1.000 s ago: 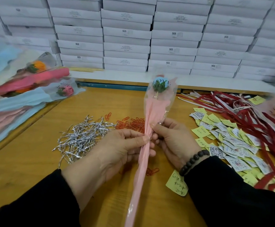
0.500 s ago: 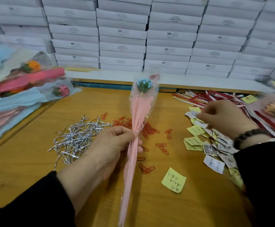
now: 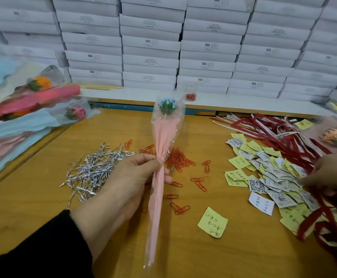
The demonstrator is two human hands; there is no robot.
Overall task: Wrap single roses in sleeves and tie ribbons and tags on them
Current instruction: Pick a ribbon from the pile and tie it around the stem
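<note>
My left hand (image 3: 131, 179) grips a sleeved rose (image 3: 164, 137) at the gathered neck and holds it upright over the wooden table (image 3: 33, 207). The sleeve is clear film over pink paper, with a blue bloom (image 3: 168, 104) at the top and a long tail reaching down toward me. My right hand (image 3: 324, 173) is blurred at the right edge, over the red ribbons (image 3: 280, 135) and the pile of yellow and white tags (image 3: 272, 167). Whether its fingers hold anything does not show.
Silver twist ties (image 3: 91, 169) lie left of centre, with orange paper clips (image 3: 178, 159) scattered beside them. Finished wrapped roses (image 3: 29, 103) are heaped at the far left. A loose yellow note (image 3: 212, 221) lies near me. White boxes (image 3: 151, 47) are stacked behind the table.
My right hand let go of the sleeve and swung right over the tags to the ribbons at the frame edge. My left hand keeps the rose upright.
</note>
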